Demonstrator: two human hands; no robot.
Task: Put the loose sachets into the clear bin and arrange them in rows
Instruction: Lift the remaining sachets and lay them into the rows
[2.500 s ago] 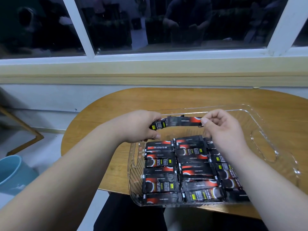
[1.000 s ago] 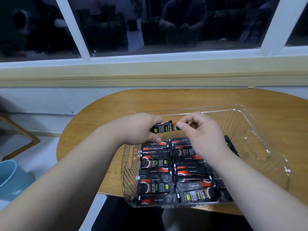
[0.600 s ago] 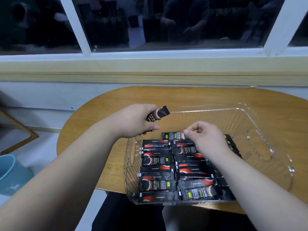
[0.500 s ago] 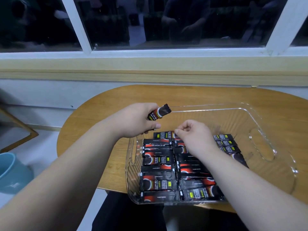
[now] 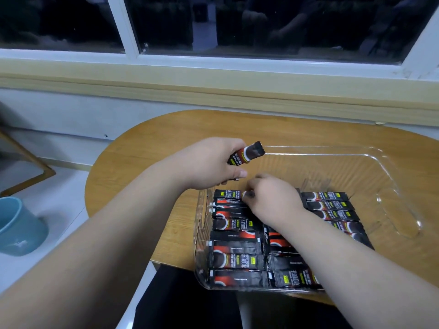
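A clear plastic bin point(image 5: 370, 162) stands on the wooden table point(image 5: 166, 138). Its near half holds rows of black and red sachets point(image 5: 237, 257), several to a row. My left hand point(image 5: 213, 165) hovers over the bin's far left corner and grips one sachet point(image 5: 248, 155), whose end sticks up and to the right. Inside the bin, my right hand point(image 5: 273, 198) pinches the end of another sachet point(image 5: 229, 194) that lies at the far end of the left row. My right forearm hides part of the middle row.
The bin's far half shows bare bottom, with a handle cut-out point(image 5: 399, 214) at its right end. A blue bucket point(image 5: 19, 229) sits on the floor at the left. A wall and window run behind the table. The bin overhangs the table's near edge.
The two hands held sachets together above the bin, then separated. My right hand went down and left with one sachet to the left row; my left hand kept its own raised.
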